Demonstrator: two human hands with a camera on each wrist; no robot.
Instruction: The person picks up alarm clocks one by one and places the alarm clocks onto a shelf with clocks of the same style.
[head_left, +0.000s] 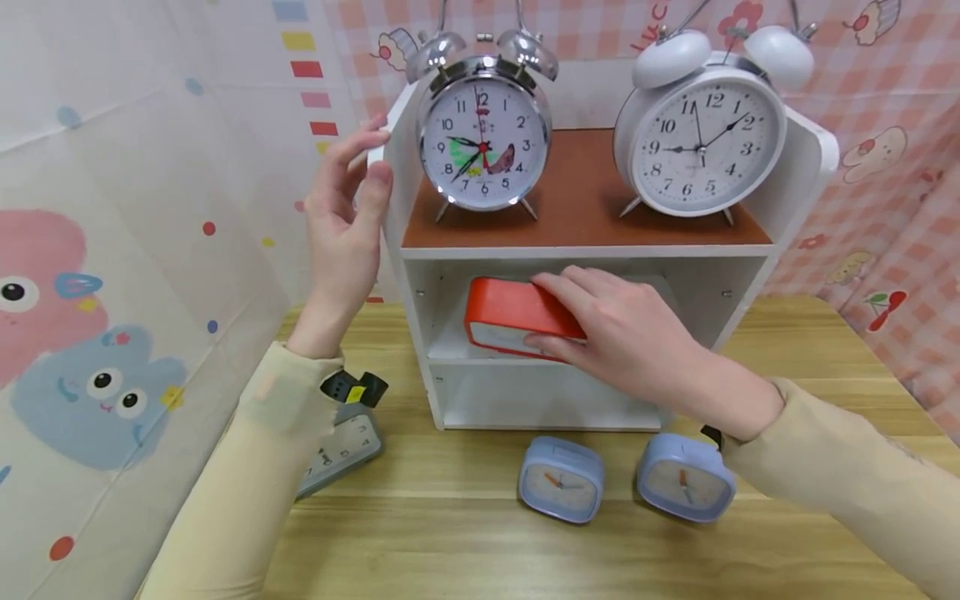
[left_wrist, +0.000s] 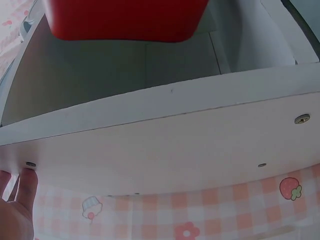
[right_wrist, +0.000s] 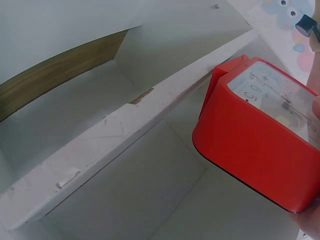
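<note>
My right hand (head_left: 622,325) holds a red alarm clock (head_left: 517,308) with thumb and fingers, in the middle compartment of a white shelf unit (head_left: 585,252). The clock is tipped, and its pale dial with numerals shows in the right wrist view, where the red casing (right_wrist: 250,145) stands over the shelf board's front edge. Raised at the unit's upper left, my left hand (head_left: 345,217) rests its fingertips against the side panel (left_wrist: 150,155), fingers slightly bent. Part of the red clock's front is hidden behind my right hand.
A silver twin-bell clock (head_left: 483,146) and a white twin-bell clock (head_left: 701,142) stand on the brown top shelf. On the wooden table (head_left: 450,550) are two small blue clocks, one (head_left: 561,481) left of the other (head_left: 686,477). A grey clock (head_left: 345,446) lies partly behind my left sleeve.
</note>
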